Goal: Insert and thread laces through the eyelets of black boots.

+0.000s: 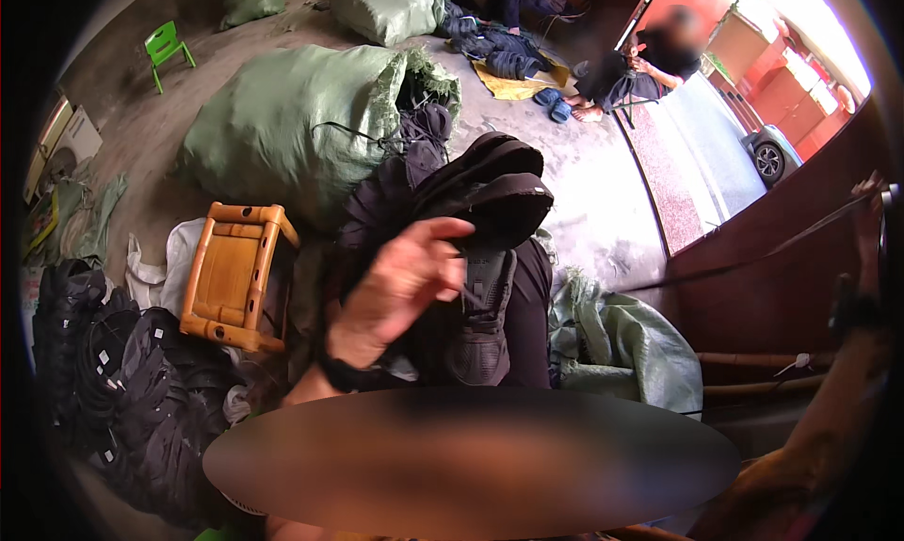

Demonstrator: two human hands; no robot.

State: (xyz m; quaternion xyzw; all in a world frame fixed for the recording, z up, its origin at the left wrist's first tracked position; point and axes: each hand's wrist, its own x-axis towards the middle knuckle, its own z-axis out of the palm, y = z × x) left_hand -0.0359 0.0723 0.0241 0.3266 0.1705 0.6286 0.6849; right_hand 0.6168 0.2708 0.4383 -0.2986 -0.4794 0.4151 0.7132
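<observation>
Step in hand, as judged: drawing a cord out to arm's length over the work on the lap. Next move calls for steadying the black pieces with one hand and keeping the cord free of snags.

Left hand (405, 282): mid-lap, fingers half curled, index reaching toward 3 o'clock, slightly blurred. Just beside the pieces; whether it pinches anything, cannot tell. Right hand (868, 207): raised far out between 2 and 3 o'clock, looks closed on the black cord (810, 229), which sags back toward the lap. Cord's lap end not clear.

Black pieces (490, 191): stacked on the lap, just past the left hand at 12 to 1 o'clock, curved edges facing up.

Further out, from the lap: stool (226, 268) at 9, dark pile (141, 381) with white tags at 8, crumpled sack (640, 343) near 4. Stuffed sack (292, 117) between 10 and 11, black stuff at its mouth. Green chair (164, 42) beyond, at 10. Seated person (659, 65) at 1, well apart.
</observation>
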